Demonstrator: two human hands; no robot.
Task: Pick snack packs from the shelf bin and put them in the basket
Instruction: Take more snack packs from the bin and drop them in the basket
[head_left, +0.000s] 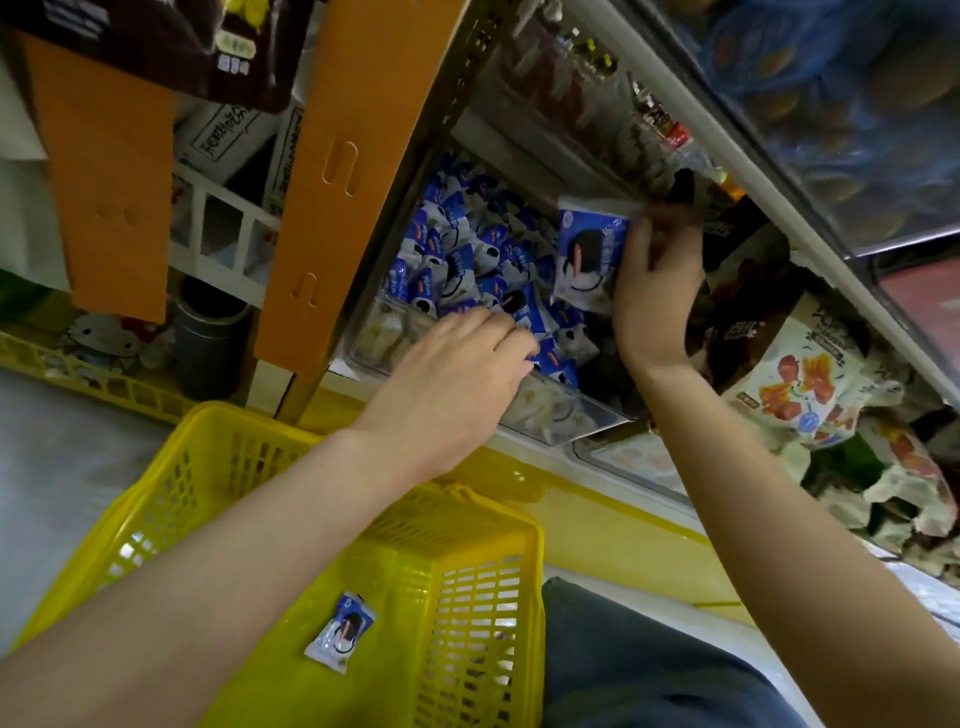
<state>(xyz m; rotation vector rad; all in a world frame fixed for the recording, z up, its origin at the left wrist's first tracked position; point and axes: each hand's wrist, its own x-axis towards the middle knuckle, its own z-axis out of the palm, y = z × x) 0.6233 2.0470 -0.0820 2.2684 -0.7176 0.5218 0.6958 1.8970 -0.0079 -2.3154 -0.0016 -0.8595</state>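
Shelf bin (561, 415) at 12 o'clock, full. R hand (654, 280) pinches a snack pack (587, 260); L hand (457, 374) digs in, hold unclear. Thin pinch: pack may slip, miss basket (223, 415) at 6.

Tall orange cardboard panel with slot cut-outs (332, 171), standing upright. Left of it: second orange cardboard sheet (111, 176), white plastic lattice crate (218, 223), dark grey cylindrical canister (208, 338) lower down. Well right of it: white foil snack bag printed with red-orange pieces (800, 384).
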